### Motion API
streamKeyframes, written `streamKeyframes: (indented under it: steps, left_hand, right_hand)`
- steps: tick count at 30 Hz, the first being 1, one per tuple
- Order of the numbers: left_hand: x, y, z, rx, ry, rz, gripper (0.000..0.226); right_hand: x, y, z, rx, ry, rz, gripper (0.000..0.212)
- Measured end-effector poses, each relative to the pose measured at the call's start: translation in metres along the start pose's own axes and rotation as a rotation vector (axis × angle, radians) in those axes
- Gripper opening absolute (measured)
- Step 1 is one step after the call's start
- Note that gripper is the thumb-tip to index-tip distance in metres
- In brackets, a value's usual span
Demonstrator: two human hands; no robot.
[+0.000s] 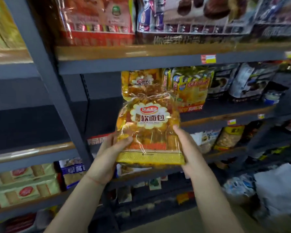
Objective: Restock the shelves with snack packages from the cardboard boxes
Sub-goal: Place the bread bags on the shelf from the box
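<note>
Two hands up front: left hand gripping the lower left edge of one golden bread bag, thumb curled over its front; right hand clasping the lower right edge, grip wrapped behind. Bag held upright before the middle shelf. Behind it, one matching bag, then one yellow pack alongside.

Grey shelf, yellow snack bags (upright)
</note>
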State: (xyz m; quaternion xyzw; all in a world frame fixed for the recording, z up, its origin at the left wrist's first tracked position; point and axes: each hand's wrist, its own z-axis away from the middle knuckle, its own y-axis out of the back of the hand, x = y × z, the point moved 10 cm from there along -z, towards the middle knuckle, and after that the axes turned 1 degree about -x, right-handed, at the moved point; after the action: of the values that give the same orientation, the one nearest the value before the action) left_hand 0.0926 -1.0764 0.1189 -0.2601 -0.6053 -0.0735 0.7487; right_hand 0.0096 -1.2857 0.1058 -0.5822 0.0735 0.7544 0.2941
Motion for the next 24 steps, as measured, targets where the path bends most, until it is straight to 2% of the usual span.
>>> streamKeyframes:
  steps: [4,7,8,10,12,14,15,17,19,22,24]
  left_hand:
    - [0.016,0.007,0.000,0.209,-0.108,0.026,0.069]
    - [0.031,0.003,-0.015,0.228,-0.181,-0.042,0.065]
    - [0.037,0.001,-0.023,0.215,-0.204,-0.090,0.060]
    - [0.050,-0.001,-0.046,0.216,-0.253,-0.220,0.055]
    - [0.066,0.006,-0.080,0.311,-0.268,-0.459,0.062]
    - [0.080,0.013,-0.121,0.424,-0.227,-0.725,0.068]
    - [0.083,0.012,-0.141,0.434,-0.219,-0.761,0.064]
    - [0.080,0.005,-0.174,0.399,-0.226,-0.683,0.059]
    - [0.072,0.002,-0.188,0.385,-0.246,-0.537,0.067]
    - [0.062,0.005,-0.197,0.390,-0.293,-0.452,0.063]
    - [0.056,0.002,-0.201,0.337,-0.304,-0.466,0.058]
  right_hand:
    - [-0.026,0.003,-0.011,-0.031,0.181,0.248,0.059]
    - [-0.051,-0.004,-0.018,-0.073,0.335,0.390,0.034]
    - [-0.061,-0.007,-0.022,-0.079,0.382,0.408,0.031]
    - [-0.084,-0.012,-0.035,-0.017,0.488,0.527,0.033]
    - [-0.109,-0.017,-0.057,0.118,0.591,0.692,0.040]
    - [-0.126,-0.029,-0.088,0.185,0.618,0.809,0.046]
    - [-0.130,-0.038,-0.105,0.173,0.593,0.853,0.051]
    - [-0.126,-0.052,-0.135,0.118,0.492,0.852,0.063]
    - [-0.116,-0.058,-0.153,0.069,0.431,0.756,0.066]
    - [-0.108,-0.066,-0.167,0.003,0.494,0.721,0.057]
    - [-0.104,-0.075,-0.173,-0.064,0.521,0.743,0.064]
